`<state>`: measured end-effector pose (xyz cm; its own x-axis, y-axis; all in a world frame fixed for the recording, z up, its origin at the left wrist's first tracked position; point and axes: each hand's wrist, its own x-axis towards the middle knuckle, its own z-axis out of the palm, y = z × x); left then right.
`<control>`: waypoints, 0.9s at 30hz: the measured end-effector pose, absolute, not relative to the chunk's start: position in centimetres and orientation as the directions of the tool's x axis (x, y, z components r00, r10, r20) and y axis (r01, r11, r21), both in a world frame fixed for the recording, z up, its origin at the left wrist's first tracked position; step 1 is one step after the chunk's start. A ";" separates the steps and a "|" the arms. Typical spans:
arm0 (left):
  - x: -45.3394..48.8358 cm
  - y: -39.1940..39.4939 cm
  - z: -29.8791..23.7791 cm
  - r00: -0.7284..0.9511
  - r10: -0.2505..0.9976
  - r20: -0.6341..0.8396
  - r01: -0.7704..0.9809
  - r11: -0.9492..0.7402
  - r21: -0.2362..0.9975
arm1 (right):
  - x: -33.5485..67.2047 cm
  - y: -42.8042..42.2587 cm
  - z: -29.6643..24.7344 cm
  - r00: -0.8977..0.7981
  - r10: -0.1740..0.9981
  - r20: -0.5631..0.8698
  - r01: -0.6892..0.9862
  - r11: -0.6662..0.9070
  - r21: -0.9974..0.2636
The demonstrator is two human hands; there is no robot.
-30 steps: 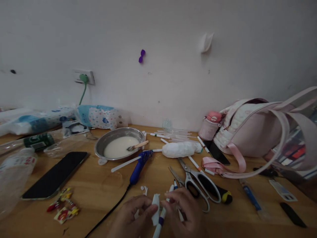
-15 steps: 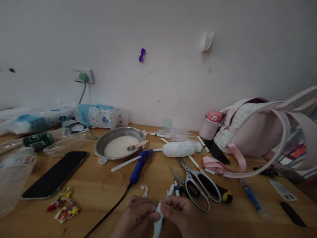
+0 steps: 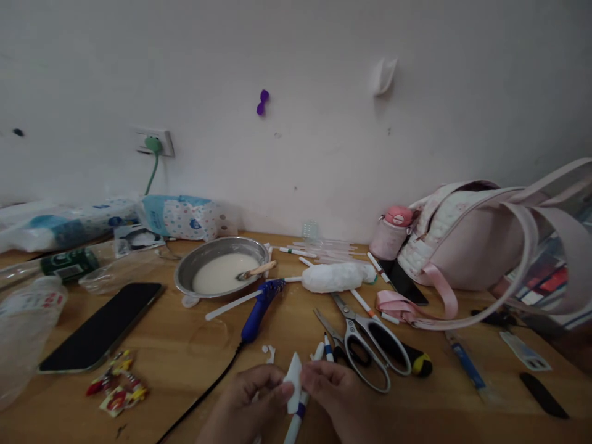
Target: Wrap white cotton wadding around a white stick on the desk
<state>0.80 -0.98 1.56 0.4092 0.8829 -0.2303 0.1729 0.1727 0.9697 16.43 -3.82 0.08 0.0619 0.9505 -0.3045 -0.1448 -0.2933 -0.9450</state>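
- We are pinching a small white paper scrap [image 3: 293,381] between both hands, left hand [image 3: 250,404] and right hand [image 3: 335,394], fingers closed on it, wrapping it around a white purple-banded marker [image 3: 296,422].
- They are sitting just in front of the steel scissors [image 3: 365,345] on the wooden worktop [image 3: 185,351].
- Next, we judge, calls for tighter rolling.

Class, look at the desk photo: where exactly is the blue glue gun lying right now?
In the head view the blue glue gun lies near the table's middle, just in front of the metal bowl and left of the scissors.
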 end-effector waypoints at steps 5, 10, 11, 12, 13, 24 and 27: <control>0.8 -0.7 1.3 0.396 0.892 -0.217 0.050 0.215 0.975 | 16.3 -3.9 0.4 0.135 0.947 -0.290 0.007 -0.294 -0.956; 0.6 -0.2 0.6 0.393 0.896 -0.204 0.092 0.183 0.979 | 16.3 -3.9 1.0 0.158 0.946 -0.281 0.157 -0.305 -0.939; 0.5 -0.2 0.4 0.392 0.899 -0.194 0.104 0.167 0.981 | 16.3 -3.9 1.0 0.150 0.948 -0.280 0.163 -0.303 -0.939; 0.5 -0.1 0.3 0.392 0.902 -0.182 0.118 0.146 0.982 | 16.3 -3.9 1.1 0.132 0.951 -0.281 0.137 -0.298 -0.945; 0.4 -0.2 0.2 0.384 0.909 -0.164 0.131 0.122 0.984 | 16.3 -3.8 1.2 0.094 0.951 -0.294 0.080 -0.301 -0.950; -0.3 -0.7 1.6 0.484 0.795 0.366 0.466 -0.588 0.661 | 16.9 -3.9 1.8 -0.037 0.891 -0.452 -0.182 -0.451 -0.874; -0.2 -0.5 1.6 0.504 0.810 0.301 0.525 -0.564 0.637 | 17.1 -3.7 1.8 0.065 0.962 -0.264 0.002 -0.265 -0.964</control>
